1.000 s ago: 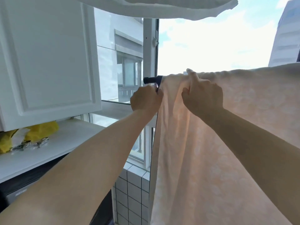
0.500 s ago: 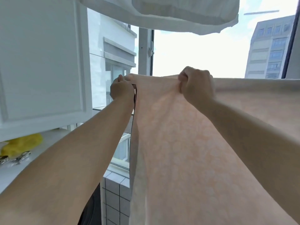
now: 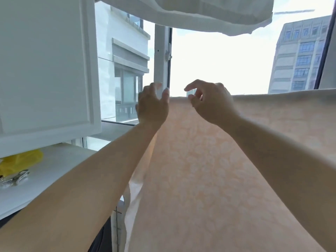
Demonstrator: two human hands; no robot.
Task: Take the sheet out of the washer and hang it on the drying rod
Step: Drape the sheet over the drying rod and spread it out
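Below both loosely spread hands hangs the pale peach patterned sheet [image 3: 209, 170].

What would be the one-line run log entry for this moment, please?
stage: sheet hung | peach patterned sheet: draped over rod | left hand: open, at sheet's left edge | right hand: open, above top fold
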